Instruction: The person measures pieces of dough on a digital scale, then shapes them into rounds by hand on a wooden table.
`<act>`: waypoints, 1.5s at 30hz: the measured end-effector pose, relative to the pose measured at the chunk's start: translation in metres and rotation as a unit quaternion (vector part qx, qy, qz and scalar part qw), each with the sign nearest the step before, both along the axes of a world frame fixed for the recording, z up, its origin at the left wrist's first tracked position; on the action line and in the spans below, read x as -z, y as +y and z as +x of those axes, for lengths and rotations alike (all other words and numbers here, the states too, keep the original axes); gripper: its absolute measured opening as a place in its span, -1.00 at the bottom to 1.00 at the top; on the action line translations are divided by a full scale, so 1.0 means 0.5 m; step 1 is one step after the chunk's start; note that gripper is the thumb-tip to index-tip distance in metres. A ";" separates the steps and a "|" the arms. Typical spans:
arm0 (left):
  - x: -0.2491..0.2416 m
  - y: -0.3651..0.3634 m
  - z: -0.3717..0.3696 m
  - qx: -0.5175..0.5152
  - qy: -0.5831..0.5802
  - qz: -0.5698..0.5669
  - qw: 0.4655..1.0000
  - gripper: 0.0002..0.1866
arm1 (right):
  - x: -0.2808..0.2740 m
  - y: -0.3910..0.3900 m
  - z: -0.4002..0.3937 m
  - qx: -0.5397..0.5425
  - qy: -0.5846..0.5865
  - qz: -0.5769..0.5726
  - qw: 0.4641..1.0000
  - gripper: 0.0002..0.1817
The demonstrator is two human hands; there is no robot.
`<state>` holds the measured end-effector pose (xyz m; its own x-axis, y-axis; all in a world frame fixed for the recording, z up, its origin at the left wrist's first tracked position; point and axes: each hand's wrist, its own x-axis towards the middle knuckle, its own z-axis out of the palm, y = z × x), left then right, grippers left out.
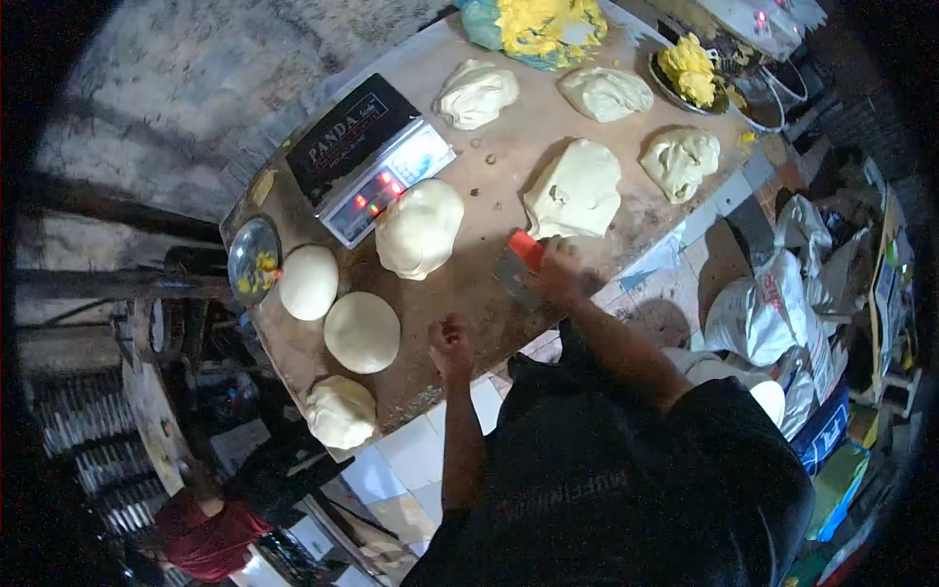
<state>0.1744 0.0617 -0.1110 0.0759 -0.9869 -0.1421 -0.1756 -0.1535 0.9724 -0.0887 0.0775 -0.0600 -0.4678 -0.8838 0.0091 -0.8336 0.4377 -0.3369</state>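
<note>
The view is a strong fisheye: a black vignette rings the frame, and straight edges bow outward toward the rim. Light is dim and cool overall, falling brightest on the table (489, 186) from about twelve to one o'clock. The pale dough pieces look slightly washed out. Shadows deepen toward seven to nine o'clock, where detail sinks into murk. The scale display (377, 196) glows red. Fine detail is soft and noisy throughout.
</note>
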 end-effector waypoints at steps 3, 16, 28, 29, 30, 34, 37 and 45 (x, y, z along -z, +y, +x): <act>-0.108 -0.047 -0.049 0.078 0.004 0.014 0.997 -0.73 | -0.008 0.002 -0.021 -0.067 -0.106 -0.096 0.987 -0.33; -0.198 -0.152 -0.703 0.296 -0.359 -0.178 0.867 0.13 | -0.193 0.123 -0.473 0.147 -0.162 -0.140 0.966 -0.45; -0.181 -0.249 -0.680 0.371 -0.427 0.021 0.824 0.10 | -0.182 -0.167 -0.478 -0.166 -0.122 0.036 0.978 -0.47; -0.181 -0.265 -0.663 0.387 -0.418 0.007 0.822 0.08 | -0.262 -0.129 -0.454 -0.191 -0.141 0.010 0.971 -0.40; -0.179 -0.276 -0.650 0.404 -0.407 -0.005 0.819 0.06 | -0.242 -0.087 -0.457 -0.124 -0.224 0.078 0.964 -0.23; -0.176 -0.266 -0.598 0.437 -0.398 -0.024 0.807 -0.15 | -0.130 0.064 -0.482 -0.154 0.019 0.000 0.988 -0.39; -0.226 -0.227 -0.573 0.436 -0.405 -0.045 0.802 -0.26 | -0.196 -0.010 -0.494 -0.169 -0.087 -0.043 0.981 -0.32; -0.467 -0.241 -0.426 0.392 -0.362 -0.128 0.836 -0.53 | -0.035 -0.196 -0.440 -0.132 -0.154 -0.062 0.977 -0.54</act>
